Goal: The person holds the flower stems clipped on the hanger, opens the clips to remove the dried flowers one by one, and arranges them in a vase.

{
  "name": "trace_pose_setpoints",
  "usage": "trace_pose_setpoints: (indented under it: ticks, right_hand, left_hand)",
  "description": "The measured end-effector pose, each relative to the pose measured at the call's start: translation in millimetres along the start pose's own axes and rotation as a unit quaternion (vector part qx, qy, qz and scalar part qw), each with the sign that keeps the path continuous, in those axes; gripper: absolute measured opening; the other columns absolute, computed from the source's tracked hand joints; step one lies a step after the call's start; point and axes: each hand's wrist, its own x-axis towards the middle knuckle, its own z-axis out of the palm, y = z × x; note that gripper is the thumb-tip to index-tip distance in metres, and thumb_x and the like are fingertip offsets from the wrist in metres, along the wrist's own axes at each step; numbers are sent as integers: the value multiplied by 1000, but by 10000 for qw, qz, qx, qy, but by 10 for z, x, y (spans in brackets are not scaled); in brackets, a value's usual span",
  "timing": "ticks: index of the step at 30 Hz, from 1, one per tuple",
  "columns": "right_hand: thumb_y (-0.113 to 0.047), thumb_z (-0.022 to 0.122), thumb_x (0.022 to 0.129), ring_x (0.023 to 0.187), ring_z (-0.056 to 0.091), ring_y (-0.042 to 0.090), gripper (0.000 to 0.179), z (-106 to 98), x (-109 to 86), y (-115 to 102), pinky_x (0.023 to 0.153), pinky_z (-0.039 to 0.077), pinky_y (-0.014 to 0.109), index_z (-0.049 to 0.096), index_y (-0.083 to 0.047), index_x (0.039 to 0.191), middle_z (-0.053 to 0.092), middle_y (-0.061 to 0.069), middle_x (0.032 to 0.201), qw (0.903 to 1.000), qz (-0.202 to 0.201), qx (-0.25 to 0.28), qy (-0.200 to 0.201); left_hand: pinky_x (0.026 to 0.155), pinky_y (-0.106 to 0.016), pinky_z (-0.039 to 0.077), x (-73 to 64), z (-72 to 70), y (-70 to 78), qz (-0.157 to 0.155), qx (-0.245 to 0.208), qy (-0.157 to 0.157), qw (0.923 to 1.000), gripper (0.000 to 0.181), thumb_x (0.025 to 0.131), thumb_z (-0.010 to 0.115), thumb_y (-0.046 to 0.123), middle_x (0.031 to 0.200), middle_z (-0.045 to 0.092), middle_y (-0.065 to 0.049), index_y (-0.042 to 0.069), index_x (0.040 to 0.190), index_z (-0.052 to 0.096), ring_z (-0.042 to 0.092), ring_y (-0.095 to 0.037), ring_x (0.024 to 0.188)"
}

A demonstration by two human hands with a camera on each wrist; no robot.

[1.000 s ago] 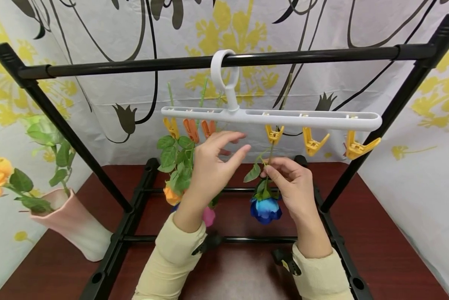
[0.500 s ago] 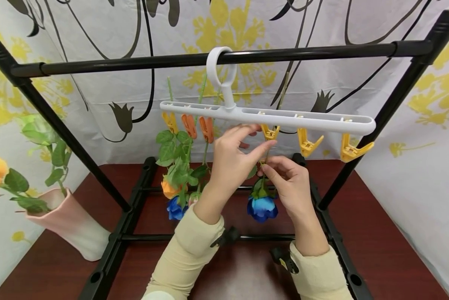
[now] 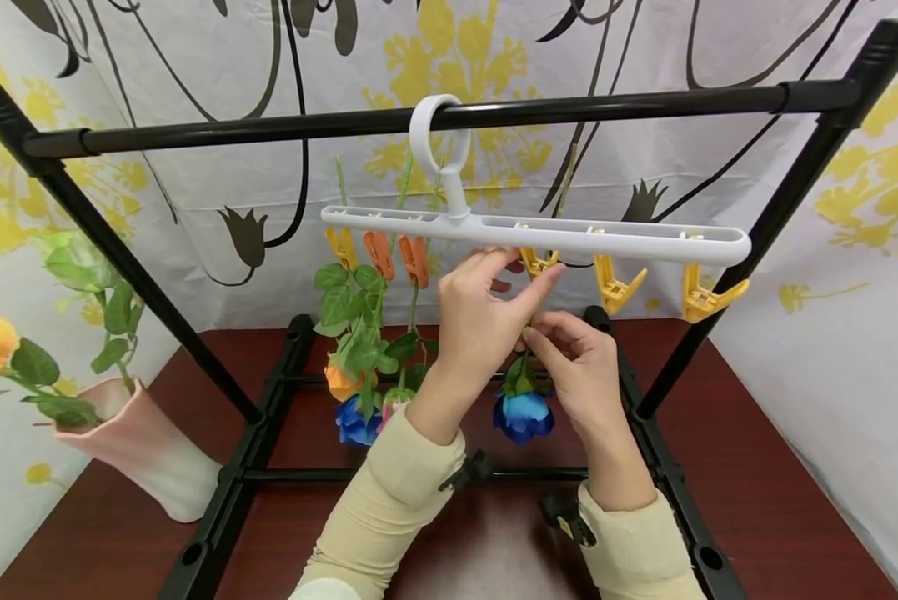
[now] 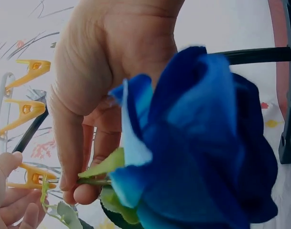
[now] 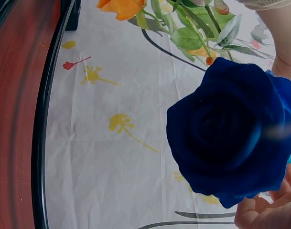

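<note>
Under one hanger point(image 3: 569, 239), two hands point(image 3: 482, 304) point(image 3: 579, 362), two blue flowers point(image 3: 524, 415) point(image 3: 356, 422)

room opens between right hand point(image 3: 585, 371) and black post point(image 3: 811, 167), yellow clips point(image 3: 617, 287) overhanging.

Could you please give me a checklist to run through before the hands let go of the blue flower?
1. White plastic hanger hooked over the black tubular rail: ok.
2. Thin green stem of the blue, layered-petal flower pinched by the right hand: ok.
3. Blue flower hanging head down: ok.
4. Left hand up at the yellow plastic clip above that flower: ok.
5. Clip gripping the stem firmly by itself: cannot tell; the hands hide part of both.
6. Blue flower's head apart from the leafy orange, blue and pink flowers hanging from the same hanger: ok.
</note>
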Motion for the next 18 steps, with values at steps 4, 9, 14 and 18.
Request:
trace_pose_setpoints:
  ticks: [4,9,14,18]
  right_hand:
    - [-2,66,94,77,68,12,16,-4,-9,-8,62,53,23,74,-16,96,72,-10,80,10000,-5,11,60]
    - [-2,67,93,77,67,12,11,-19,-6,-7,66,54,22,74,-9,97,72,-8,80,9999,-44,130,106]
    - [-7,66,95,77,68,8,13,-63,20,26,67,56,22,72,2,101,71,-9,80,9997,167,-186,58]
    - [-15,65,97,79,68,5,21,-143,42,56,69,56,22,70,4,104,70,-15,79,9968,568,-559,22]
  left_hand:
    - [71,-15,54,-10,16,15,74,-140,-19,9999,21,85,80,20,85,73,-9,3,97,75,68,-17,80]
    - [71,-13,53,-6,11,35,155,-260,-72,9995,17,87,77,18,85,73,-9,3,95,76,69,-16,80]
    - [71,-12,54,-4,-20,42,166,-347,-153,9991,17,88,77,16,85,73,-11,1,95,76,69,-17,81]
    - [71,-12,54,-2,-38,24,220,-294,-170,9992,17,87,78,15,85,73,-11,1,95,76,69,-18,80]
